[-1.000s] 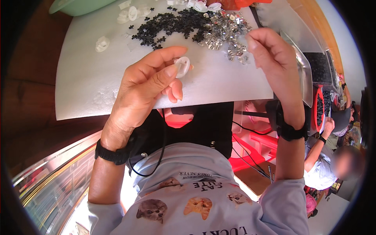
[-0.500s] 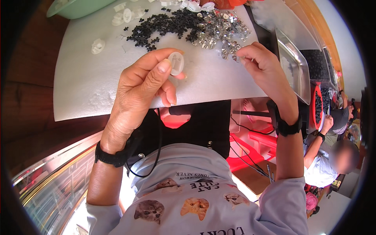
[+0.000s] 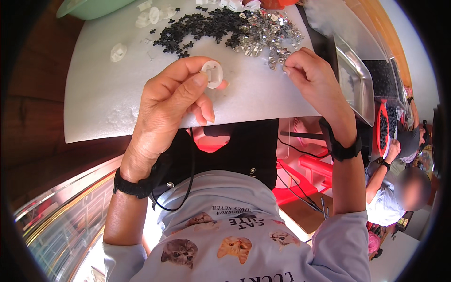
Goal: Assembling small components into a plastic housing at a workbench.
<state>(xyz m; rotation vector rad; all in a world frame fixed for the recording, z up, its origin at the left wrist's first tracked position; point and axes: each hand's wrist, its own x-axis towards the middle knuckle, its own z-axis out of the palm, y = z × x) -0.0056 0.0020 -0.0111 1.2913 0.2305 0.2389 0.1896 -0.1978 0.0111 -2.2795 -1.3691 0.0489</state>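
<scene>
White and smooth, the table (image 3: 108, 101) is seen from above in the head view, its near edge lying over the person's lap. A small round white plastic cap (image 3: 212, 74) is pinched between thumb and forefinger of the left hand (image 3: 176, 101), raised above the middle of the table. The right hand (image 3: 312, 77) is curled, its fingertips pressed together at the edge of a heap of shiny metal clips (image 3: 265, 35) toward the far edge. Black cross-shaped pieces (image 3: 197, 30) are piled just beside the clips. A metal tray (image 3: 357, 82) is set at the right edge.
</scene>
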